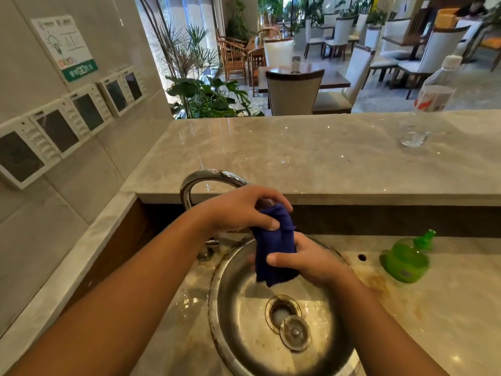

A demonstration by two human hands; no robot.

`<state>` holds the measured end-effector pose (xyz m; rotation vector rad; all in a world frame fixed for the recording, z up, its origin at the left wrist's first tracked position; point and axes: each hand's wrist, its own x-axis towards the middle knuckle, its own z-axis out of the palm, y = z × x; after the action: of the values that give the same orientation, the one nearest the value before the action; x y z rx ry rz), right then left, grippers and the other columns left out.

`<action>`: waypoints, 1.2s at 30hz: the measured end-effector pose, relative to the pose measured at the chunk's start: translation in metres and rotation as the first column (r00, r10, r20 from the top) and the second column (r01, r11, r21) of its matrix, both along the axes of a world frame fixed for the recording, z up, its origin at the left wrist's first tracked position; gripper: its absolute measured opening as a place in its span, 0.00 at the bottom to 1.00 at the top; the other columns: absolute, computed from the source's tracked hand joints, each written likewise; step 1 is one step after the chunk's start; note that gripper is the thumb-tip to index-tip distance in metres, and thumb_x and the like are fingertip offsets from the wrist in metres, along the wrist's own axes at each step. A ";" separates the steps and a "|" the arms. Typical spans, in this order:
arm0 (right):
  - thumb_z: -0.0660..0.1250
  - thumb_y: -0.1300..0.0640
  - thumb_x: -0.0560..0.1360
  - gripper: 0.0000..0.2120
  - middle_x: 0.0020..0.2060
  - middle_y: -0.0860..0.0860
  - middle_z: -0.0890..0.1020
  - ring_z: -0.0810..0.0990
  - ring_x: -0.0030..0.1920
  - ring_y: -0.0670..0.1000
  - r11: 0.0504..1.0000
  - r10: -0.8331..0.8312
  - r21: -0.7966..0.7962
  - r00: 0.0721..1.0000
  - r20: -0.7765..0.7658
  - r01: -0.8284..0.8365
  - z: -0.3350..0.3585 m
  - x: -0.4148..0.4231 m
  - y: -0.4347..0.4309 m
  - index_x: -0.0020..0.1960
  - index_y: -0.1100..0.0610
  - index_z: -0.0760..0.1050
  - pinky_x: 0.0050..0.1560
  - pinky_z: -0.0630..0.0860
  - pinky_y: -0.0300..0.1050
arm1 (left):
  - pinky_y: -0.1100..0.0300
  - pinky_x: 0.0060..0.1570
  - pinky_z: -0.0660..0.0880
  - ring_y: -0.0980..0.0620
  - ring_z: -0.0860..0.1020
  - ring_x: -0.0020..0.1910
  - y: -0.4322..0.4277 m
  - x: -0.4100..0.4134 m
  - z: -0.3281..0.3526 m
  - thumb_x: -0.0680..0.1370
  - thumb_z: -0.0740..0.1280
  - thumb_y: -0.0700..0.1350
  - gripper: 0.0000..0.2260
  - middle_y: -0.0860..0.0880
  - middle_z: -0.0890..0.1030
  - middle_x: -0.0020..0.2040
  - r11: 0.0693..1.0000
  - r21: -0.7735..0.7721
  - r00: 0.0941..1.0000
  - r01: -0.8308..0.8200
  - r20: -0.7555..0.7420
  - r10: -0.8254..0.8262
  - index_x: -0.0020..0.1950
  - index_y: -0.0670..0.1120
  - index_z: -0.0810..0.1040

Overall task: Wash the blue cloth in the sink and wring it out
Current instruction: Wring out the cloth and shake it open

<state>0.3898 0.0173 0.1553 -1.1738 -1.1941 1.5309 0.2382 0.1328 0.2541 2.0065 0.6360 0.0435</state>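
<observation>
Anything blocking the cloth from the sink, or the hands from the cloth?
Nothing visible. The left hand and right hand both grip the blue cloth, held directly over the sink; only a loose strainer lies below.

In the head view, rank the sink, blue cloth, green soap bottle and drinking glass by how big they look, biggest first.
1. sink
2. blue cloth and green soap bottle: too alike to rank
3. drinking glass, though it stands farther away, which may shrink it
</observation>
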 end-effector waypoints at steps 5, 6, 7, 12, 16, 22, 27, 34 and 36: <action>0.68 0.64 0.75 0.15 0.47 0.59 0.84 0.84 0.47 0.58 0.986 -0.167 -0.046 0.961 -0.221 0.161 -0.011 -0.009 -0.008 0.62 0.61 0.72 0.49 0.81 0.53 | 0.55 0.47 0.81 0.49 0.84 0.47 -0.017 -0.006 -0.044 0.76 0.72 0.43 0.16 0.47 0.85 0.48 0.865 -0.232 0.835 -0.444 0.243 0.494 0.64 0.47 0.77; 0.68 0.65 0.75 0.15 0.46 0.59 0.84 0.84 0.45 0.58 0.978 -0.207 -0.066 0.946 -0.250 0.197 -0.012 -0.009 -0.011 0.61 0.61 0.73 0.46 0.81 0.51 | 0.55 0.47 0.81 0.49 0.84 0.46 -0.022 -0.010 -0.059 0.76 0.71 0.44 0.18 0.46 0.85 0.50 0.801 -0.335 0.760 -0.496 0.278 0.587 0.66 0.46 0.75; 0.69 0.64 0.74 0.15 0.45 0.60 0.84 0.83 0.44 0.58 0.970 -0.241 -0.089 0.934 -0.264 0.225 -0.014 -0.008 -0.014 0.60 0.61 0.74 0.44 0.81 0.50 | 0.54 0.49 0.80 0.49 0.84 0.48 -0.027 -0.015 -0.075 0.77 0.71 0.45 0.20 0.44 0.84 0.52 0.755 -0.419 0.721 -0.504 0.277 0.635 0.68 0.45 0.74; 0.69 0.62 0.72 0.15 0.48 0.59 0.83 0.83 0.46 0.57 0.980 -0.170 -0.131 0.969 -0.182 0.148 -0.013 0.000 -0.018 0.58 0.58 0.77 0.49 0.79 0.52 | 0.44 0.57 0.74 0.40 0.77 0.58 -0.044 -0.017 -0.121 0.69 0.78 0.53 0.33 0.36 0.77 0.63 0.496 -0.868 0.866 -0.011 0.240 0.440 0.68 0.39 0.74; 0.67 0.65 0.76 0.18 0.48 0.62 0.82 0.84 0.45 0.60 0.981 -0.039 -0.193 0.961 -0.273 -0.015 -0.009 -0.001 -0.018 0.65 0.61 0.71 0.46 0.82 0.52 | 0.42 0.66 0.73 0.35 0.74 0.68 -0.043 0.011 -0.112 0.71 0.76 0.47 0.33 0.33 0.74 0.68 0.449 -0.865 0.836 0.224 0.408 0.367 0.72 0.40 0.70; 0.70 0.58 0.76 0.15 0.47 0.58 0.84 0.84 0.46 0.56 0.961 -0.188 -0.217 0.981 -0.045 0.174 -0.013 0.012 -0.017 0.60 0.60 0.75 0.51 0.80 0.53 | 0.45 0.58 0.78 0.38 0.81 0.53 -0.034 0.035 -0.086 0.76 0.69 0.33 0.16 0.39 0.83 0.47 0.787 -0.610 0.817 -0.095 0.404 0.411 0.63 0.41 0.76; 0.68 0.53 0.78 0.07 0.43 0.54 0.83 0.82 0.40 0.48 0.960 -0.260 -0.032 0.924 0.281 0.280 -0.009 0.005 -0.021 0.52 0.57 0.77 0.48 0.80 0.43 | 0.47 0.54 0.79 0.42 0.81 0.46 -0.034 0.046 -0.086 0.76 0.70 0.36 0.07 0.41 0.81 0.43 0.693 -0.718 0.768 -0.067 0.406 0.495 0.53 0.41 0.78; 0.66 0.45 0.79 0.36 0.66 0.70 0.72 0.72 0.66 0.67 0.985 0.030 -0.112 0.769 -0.639 -0.132 -0.022 0.045 -0.016 0.76 0.67 0.59 0.70 0.65 0.61 | 0.50 0.54 0.77 0.49 0.77 0.39 -0.016 0.051 -0.053 0.73 0.73 0.39 0.07 0.46 0.75 0.37 0.547 -0.785 0.732 0.290 0.550 0.402 0.42 0.43 0.75; 0.65 0.42 0.78 0.38 0.65 0.69 0.73 0.75 0.65 0.65 0.975 0.137 -0.029 0.699 -0.702 -0.220 -0.024 0.039 0.002 0.75 0.66 0.58 0.69 0.68 0.58 | 0.50 0.55 0.76 0.49 0.77 0.40 -0.010 0.058 -0.041 0.74 0.72 0.39 0.07 0.46 0.75 0.37 0.554 -0.753 0.726 0.355 0.596 0.344 0.42 0.43 0.73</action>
<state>0.4289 0.0190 0.1317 -0.4354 -0.7111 1.9639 0.2964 0.1225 0.2133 0.8797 0.0670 0.4062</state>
